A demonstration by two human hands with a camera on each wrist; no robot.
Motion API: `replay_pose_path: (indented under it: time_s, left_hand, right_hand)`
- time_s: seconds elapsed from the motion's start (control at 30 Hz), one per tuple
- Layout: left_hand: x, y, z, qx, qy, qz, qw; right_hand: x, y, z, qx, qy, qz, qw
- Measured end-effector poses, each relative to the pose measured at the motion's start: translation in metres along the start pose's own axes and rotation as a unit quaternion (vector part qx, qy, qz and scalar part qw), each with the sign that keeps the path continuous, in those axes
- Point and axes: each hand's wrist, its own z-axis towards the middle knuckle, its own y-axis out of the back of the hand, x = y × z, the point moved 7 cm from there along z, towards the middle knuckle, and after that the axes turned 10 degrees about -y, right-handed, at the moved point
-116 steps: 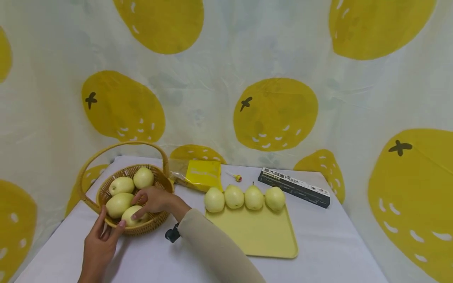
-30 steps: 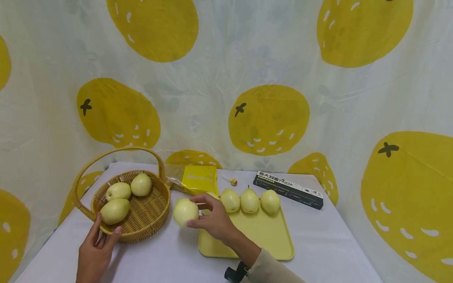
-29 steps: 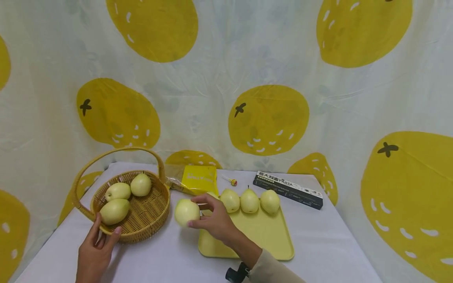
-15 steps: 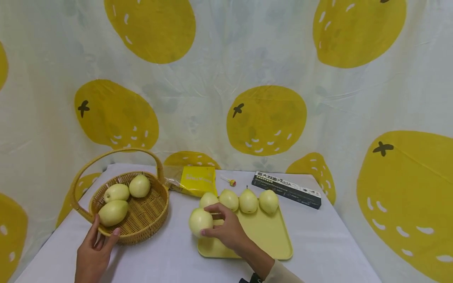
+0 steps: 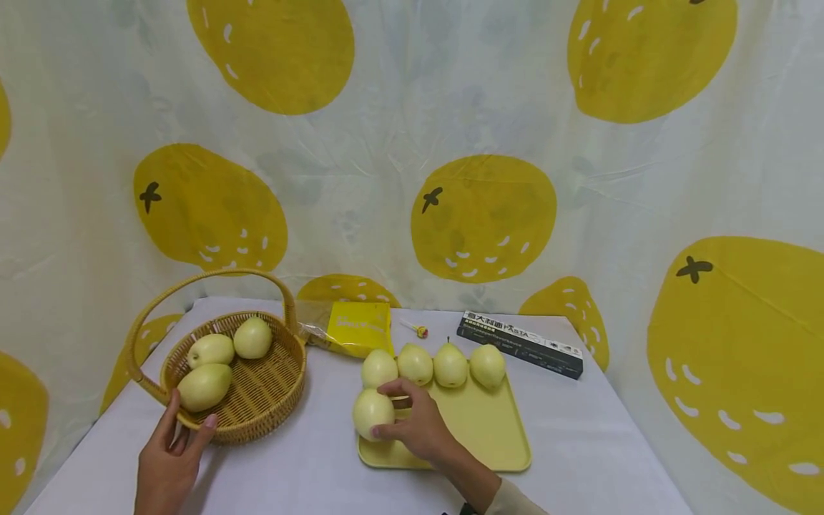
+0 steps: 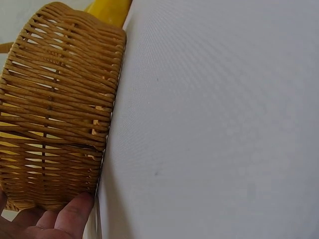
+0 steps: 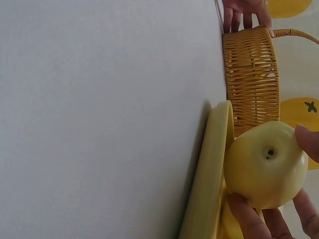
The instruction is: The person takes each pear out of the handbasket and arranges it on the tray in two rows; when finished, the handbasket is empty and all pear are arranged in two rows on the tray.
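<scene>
In the head view my right hand [image 5: 421,425] grips a pale yellow-green pear [image 5: 373,414] at the left side of the yellow tray [image 5: 476,436]. The right wrist view shows that pear [image 7: 266,164] between thumb and fingers, close by the tray's rim [image 7: 207,174]. Along the tray's far edge stand several more pears [image 5: 450,366] in a row. My left hand [image 5: 169,458] holds the near rim of a wicker basket [image 5: 264,418] with a tall handle. Three pears [image 5: 204,388] lie in the basket's left and far part. In the left wrist view, fingers [image 6: 75,214] press against the basket's woven side [image 6: 55,109].
Behind the tray lie a yellow packet [image 5: 360,327] with a clear end, a lollipop [image 5: 421,331] and a long black pasta box [image 5: 520,345]. White cloth [image 5: 309,472] covers the table, and a lemon-print curtain [image 5: 360,214] hangs behind.
My right hand has taken a pear out of the basket and carried it rightward, then lowered it to the tray's left side. The left hand stays at the basket rim.
</scene>
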Motion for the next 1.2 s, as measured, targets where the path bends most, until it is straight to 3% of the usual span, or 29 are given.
replay_pose_path:
  time_s: [0.5, 0.83, 1.03, 1.2]
  left_hand:
    - [-0.001, 0.001, 0.000, 0.000, 0.001, 0.006, 1.0000]
    - [0.001, 0.000, 0.000, -0.003, 0.007, 0.011, 0.9999]
    - [0.002, 0.000, 0.001, -0.002, 0.015, 0.014, 0.9998]
    - [0.002, -0.002, 0.001, 0.000, 0.022, 0.010, 0.9997]
  right_hand:
    - [-0.003, 0.003, 0.001, 0.024, 0.015, -0.042, 0.9987]
    - [-0.003, 0.011, 0.000, 0.030, 0.037, -0.033, 0.9983]
    - [0.008, 0.014, 0.000, 0.011, 0.043, -0.044, 0.9981]
    - [0.027, 0.009, 0.000, -0.004, 0.070, -0.042, 0.9966]
